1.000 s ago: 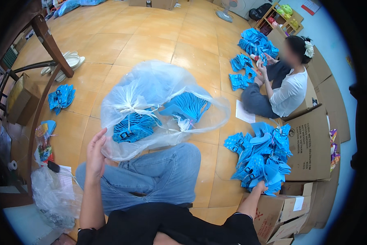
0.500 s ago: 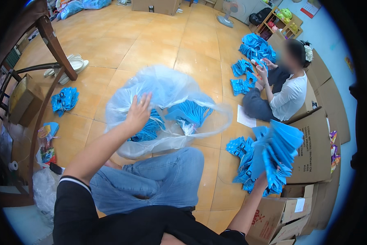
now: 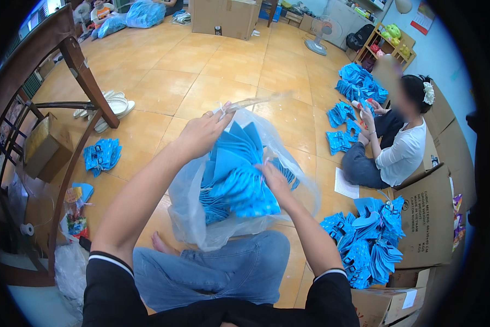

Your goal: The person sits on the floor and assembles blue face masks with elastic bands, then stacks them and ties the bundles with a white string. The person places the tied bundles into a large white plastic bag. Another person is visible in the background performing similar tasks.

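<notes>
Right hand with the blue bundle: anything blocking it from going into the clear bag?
Nothing visible. The left hand holds the clear bag's rim up and open; the right hand is pushing the blue bundle into its mouth.

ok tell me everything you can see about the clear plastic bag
The clear plastic bag is thin, crinkled, see-through film, standing open on the tiled floor before the person's knees. It is bulging with blue flat pieces. The left hand pinches its upper rim and holds the mouth up; the right hand reaches into the mouth, on the blue pieces.
</notes>
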